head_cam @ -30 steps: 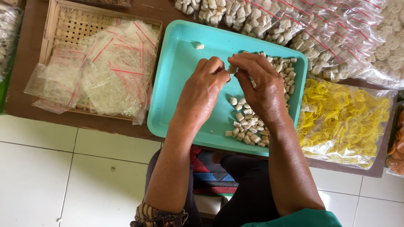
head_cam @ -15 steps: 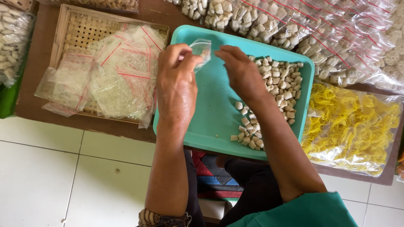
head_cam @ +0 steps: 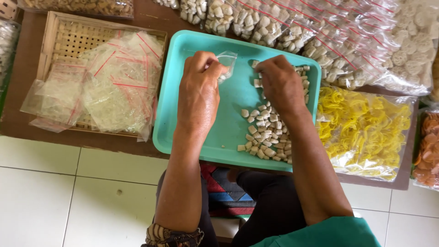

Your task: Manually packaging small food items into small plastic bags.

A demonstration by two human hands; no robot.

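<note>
Left hand (head_cam: 199, 93) is over the teal tray (head_cam: 183, 114), fingers pinched shut on the rim of a small clear bag (head_cam: 227, 61) that it holds just above the tray floor, mouth toward the other hand. Right hand (head_cam: 281, 84) is just right of the bag, fingers curled down onto the pale cracker pieces (head_cam: 267, 132); whether they have closed on any pieces cannot be told, the fingertips are hidden under the knuckles. The pieces spread from under the right fingers toward the tray's near edge, and the part of the tray below the left fingers is bare. Left of the left hand, a woven basket (head_cam: 61, 39) holds a heap of empty clear bags (head_cam: 109, 80) with red seal strips. Beyond both hands, filled bags (head_cam: 274, 23) of similar pale pieces are stacked on the brown desk (head_cam: 27, 59). Right of the right hand, a large bag of yellow curly crackers (head_cam: 361, 126) lies beside the tray, with a bag of orange round crackers (head_cam: 427, 148) past it. Risks, as judgement: the bag is thin and held by one pinch only, so its mouth could collapse and pieces could drop back onto the tray or bounce off it; the pieces look brittle, so a tight squeeze may crumble them; the tray overhangs the desk edge toward the lap, so a push down on the near rim could tip it.
</note>
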